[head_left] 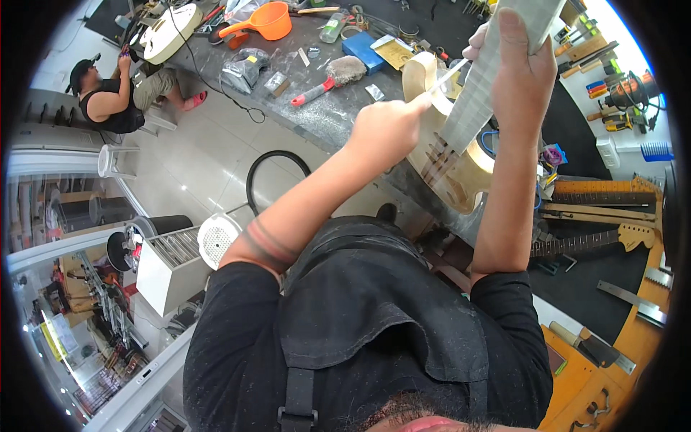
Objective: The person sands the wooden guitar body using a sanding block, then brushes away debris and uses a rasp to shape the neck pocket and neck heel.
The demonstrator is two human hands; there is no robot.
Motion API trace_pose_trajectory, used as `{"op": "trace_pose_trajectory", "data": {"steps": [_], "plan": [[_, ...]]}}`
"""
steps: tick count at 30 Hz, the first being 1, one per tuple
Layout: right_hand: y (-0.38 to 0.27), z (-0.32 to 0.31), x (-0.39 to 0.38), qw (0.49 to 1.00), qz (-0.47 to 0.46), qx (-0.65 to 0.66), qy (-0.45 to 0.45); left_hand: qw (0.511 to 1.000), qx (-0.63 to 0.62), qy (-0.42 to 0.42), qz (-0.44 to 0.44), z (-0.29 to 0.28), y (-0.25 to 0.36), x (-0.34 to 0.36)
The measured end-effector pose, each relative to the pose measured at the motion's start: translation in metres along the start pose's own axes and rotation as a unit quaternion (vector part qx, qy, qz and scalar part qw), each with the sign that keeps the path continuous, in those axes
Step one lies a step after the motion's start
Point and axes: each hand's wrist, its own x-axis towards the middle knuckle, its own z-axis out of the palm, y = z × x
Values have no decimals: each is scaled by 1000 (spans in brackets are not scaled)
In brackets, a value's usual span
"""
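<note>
My left hand (pixel 385 133) is closed around a thin white stick (pixel 448 78), its end near a long pale grey piece (pixel 471 108) that slants upright. My right hand (pixel 520 83) grips this piece high up, thumb along its face and fingertips round the far edge. Beneath both hands lies a pale wooden guitar body (pixel 457 191) on the grey bench (pixel 288 119); the long piece's lower end overlaps it, with blurred brown shapes there, so whether they touch I cannot tell.
A brush (pixel 338 75), orange scoop (pixel 266 21) and blue box (pixel 363 50) share the bench. A seated person (pixel 108 101) is at upper left. A round magnifier lamp (pixel 219 237) is left of my forearm. Guitar necks (pixel 576 245) lie at right; tools (pixel 619 93) hang beyond.
</note>
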Motion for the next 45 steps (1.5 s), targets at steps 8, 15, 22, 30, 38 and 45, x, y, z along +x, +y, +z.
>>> {"op": "trace_pose_trajectory", "data": {"steps": [8, 15, 22, 30, 38, 45], "plan": [[10, -14, -1, 999, -28, 21, -2, 984, -150, -75, -66, -21, 23, -71], [9, -5, -2, 999, -40, 28, -15, 999, -21, -23, -9, 8, 7, -2], [12, -8, 2, 999, -38, 23, -18, 999, -30, 9, 7, 6, -6, -36], [-5, 15, 4, 999, -22, 12, 25, 998, -49, 46, 10, -12, -13, 20], [-9, 16, 5, 999, 13, 38, 26, 976, -197, -46, -81, -7, 6, -47], [-7, 27, 12, 999, 31, 13, -17, 1000, 7, -1, -22, -12, -21, -14]]}}
